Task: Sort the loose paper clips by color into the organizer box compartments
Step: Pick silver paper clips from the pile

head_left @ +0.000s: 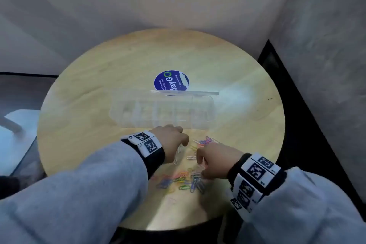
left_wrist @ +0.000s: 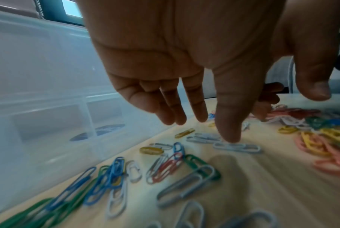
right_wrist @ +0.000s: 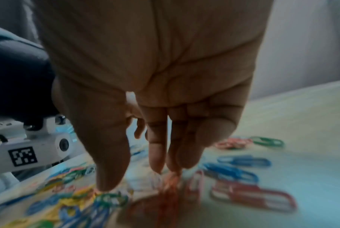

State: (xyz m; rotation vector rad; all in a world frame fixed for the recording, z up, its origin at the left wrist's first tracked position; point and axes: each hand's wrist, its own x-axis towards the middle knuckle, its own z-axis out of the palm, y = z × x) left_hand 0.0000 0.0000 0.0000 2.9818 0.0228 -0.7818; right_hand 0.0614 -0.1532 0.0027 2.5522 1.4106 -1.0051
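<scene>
A clear organizer box (head_left: 118, 109) stands open mid-table, and its compartments look bare. Loose clips of many colours (head_left: 184, 181) lie between it and me. My left hand (head_left: 184, 143) hovers just in front of the box with fingers straight. Its index fingertip (left_wrist: 230, 137) touches a white clip (left_wrist: 237, 147), and nothing is held. My right hand (head_left: 200, 165) points down into the pile. Its fingertips (right_wrist: 157, 163) rest on blurred orange clips (right_wrist: 171, 180), while the thumb stands apart from them. Red clips (right_wrist: 253, 195) and blue clips (right_wrist: 235, 166) lie beside it.
The round wooden table (head_left: 83, 89) has a blue round sticker (head_left: 171, 81) behind the box. The box lid (head_left: 184, 92) stands up at the back. Grey walls close in behind and to the right, with a dark gap (head_left: 297, 105) beside the table edge.
</scene>
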